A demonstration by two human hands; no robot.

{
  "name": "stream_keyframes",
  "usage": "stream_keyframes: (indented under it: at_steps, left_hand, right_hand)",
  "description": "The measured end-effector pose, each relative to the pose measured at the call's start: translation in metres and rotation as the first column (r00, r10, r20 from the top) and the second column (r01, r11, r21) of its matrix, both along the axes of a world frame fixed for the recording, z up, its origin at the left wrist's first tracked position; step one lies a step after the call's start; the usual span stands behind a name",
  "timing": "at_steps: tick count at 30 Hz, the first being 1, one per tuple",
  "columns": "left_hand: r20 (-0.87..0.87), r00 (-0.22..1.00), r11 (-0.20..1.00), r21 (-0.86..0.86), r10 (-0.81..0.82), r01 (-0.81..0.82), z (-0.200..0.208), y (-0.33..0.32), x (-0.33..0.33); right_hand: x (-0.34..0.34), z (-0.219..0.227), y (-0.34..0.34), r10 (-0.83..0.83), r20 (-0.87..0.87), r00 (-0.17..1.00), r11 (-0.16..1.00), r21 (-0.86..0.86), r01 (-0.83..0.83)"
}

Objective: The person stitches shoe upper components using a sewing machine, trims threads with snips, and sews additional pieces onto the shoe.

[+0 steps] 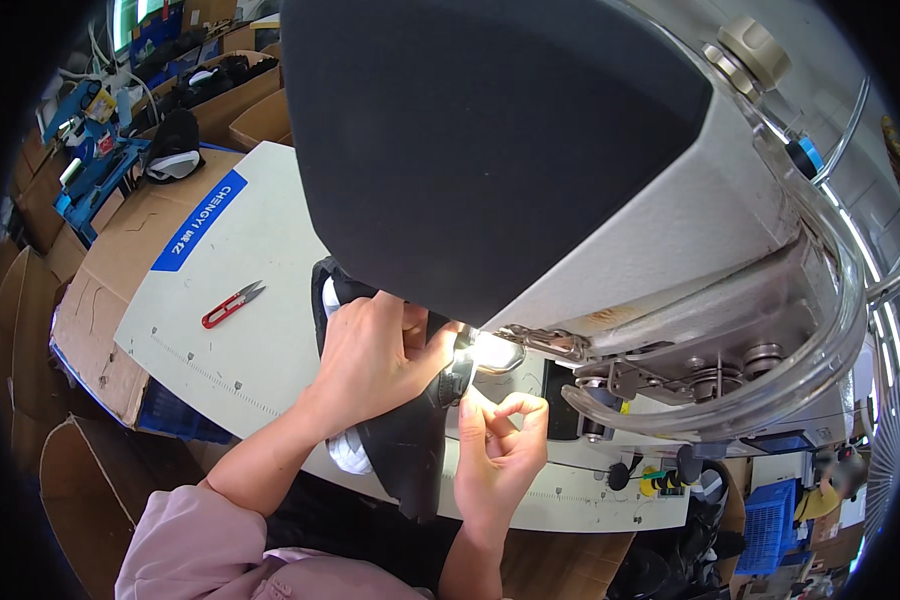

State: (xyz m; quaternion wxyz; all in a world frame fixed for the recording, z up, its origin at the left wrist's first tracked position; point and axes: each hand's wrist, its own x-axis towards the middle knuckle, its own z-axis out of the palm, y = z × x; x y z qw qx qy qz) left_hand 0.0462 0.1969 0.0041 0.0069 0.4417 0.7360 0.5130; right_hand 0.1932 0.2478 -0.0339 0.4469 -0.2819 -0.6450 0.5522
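Here the left hand [370,355] clamps the black shoe upper [410,450] steady under the sewing machine [670,220], while just beside that grip the right hand [500,445] pinches something too fine to make out.

White sewing table [260,250] with a blue strip, small red thread snips [232,305] lying on it, big grey sewing machine [670,220] standing on it, black shoe piece [410,450] resting at the machine

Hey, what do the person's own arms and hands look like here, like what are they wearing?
Both hands are bare, with no gloves. The left hand leads back to a forearm bare up to a pale pink sleeve pushed up near the elbow. The right hand and its forearm are also bare in view. No rings, watch or markings can be made out.
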Motion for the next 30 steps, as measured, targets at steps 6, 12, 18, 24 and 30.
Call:
stream_keyframes:
  at_steps: [6, 12, 18, 24, 30]
  left_hand:
    - [0.013, 1.0, 0.999, -0.04, -0.011, 0.011, 0.004, 0.004, -0.003]
    - [-0.097, 0.995, 1.0, -0.001, -0.007, 0.007, 0.003, 0.003, -0.011]
    - [-0.056, 0.998, 0.999, 0.009, -0.042, 0.043, 0.0, -0.003, -0.008]
    - [-0.049, 0.967, 0.968, -0.018, -0.251, 0.25, 0.016, -0.017, -0.005]
    - [-0.213, 0.948, 0.957, -0.216, -0.239, 0.193, 0.025, -0.024, 0.008]
  right_hand:
    - [-0.001, 0.005, 0.002, 0.019, 0.102, 0.995, 0.997, -0.076, -0.012]
    - [-0.008, -0.01, -0.001, 0.111, -0.066, 0.992, 0.984, -0.13, -0.119]
    - [0.005, -0.077, 0.006, 0.368, -0.126, 0.921, 0.859, -0.331, -0.389]
    - [0.019, -0.039, 0.016, 0.683, -0.193, 0.705, 0.577, -0.45, -0.682]
    - [0.036, 0.038, 0.007, 0.601, 0.136, 0.787, 0.707, -0.55, -0.445]
